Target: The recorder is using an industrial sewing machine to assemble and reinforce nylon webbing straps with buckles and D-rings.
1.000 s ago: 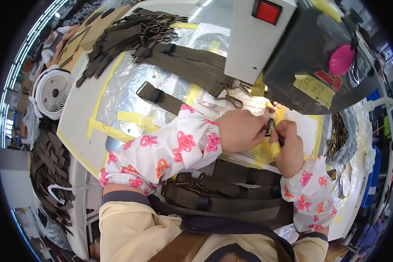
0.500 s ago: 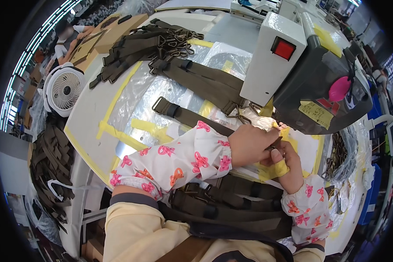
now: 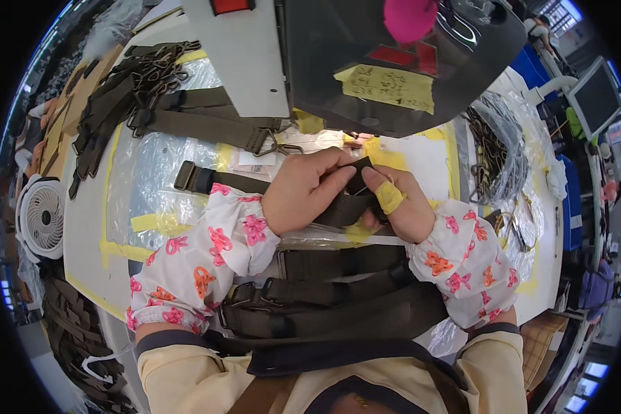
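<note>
Pinching a dark webbing strap (image 3: 345,211) between thumb and fingers, the left hand (image 3: 302,191) sits just beside the right hand (image 3: 407,207) in the head view — the right also pinches the strap, yellow tape (image 3: 389,198) round its thumb. The strap is just below a dark machine housing (image 3: 393,121) (a yellow note (image 3: 386,88) clings there); more straps (image 3: 352,312) lie nearer the body.

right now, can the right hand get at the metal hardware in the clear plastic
Probably yes: between the right hand and the metal hardware seem only a flat white sheet and yellow tape. It grips a dark strap, though, so may need freeing first.
</note>
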Tool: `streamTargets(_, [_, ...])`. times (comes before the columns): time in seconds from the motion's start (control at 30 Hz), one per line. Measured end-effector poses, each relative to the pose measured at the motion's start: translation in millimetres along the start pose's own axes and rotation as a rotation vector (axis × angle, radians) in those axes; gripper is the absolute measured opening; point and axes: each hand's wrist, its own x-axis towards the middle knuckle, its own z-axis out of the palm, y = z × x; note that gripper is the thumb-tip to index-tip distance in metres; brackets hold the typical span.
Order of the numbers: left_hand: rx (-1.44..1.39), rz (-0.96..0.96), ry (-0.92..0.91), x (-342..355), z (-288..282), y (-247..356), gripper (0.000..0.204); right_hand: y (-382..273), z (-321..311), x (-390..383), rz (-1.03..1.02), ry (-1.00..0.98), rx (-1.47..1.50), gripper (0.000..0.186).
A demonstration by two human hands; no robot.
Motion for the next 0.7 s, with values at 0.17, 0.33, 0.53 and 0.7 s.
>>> streamTargets(0.17, [0.143, 0.071, 0.073, -2, 5, -2, 0.016, 4, 2, -1, -0.041, 0.056, 0.029, 0.033])
streamTargets(0.33, [0.817, 0.494, -0.077, -2, 4, 9, 0.031, 12, -1, 0, -0.001, 0.102, 0.164, 0.033])
streamTargets(0.53, [0.969, 0.610, -0.023, -5, 9, 2, 0.035, 8, 3, 4, -0.048, 0.138, 0.058, 0.032])
streamTargets(0.7, [0.204, 0.000, -0.042, 4, 0, -1, 0.016, 9, 5, 2, -0.167, 0.088, -0.082, 0.035])
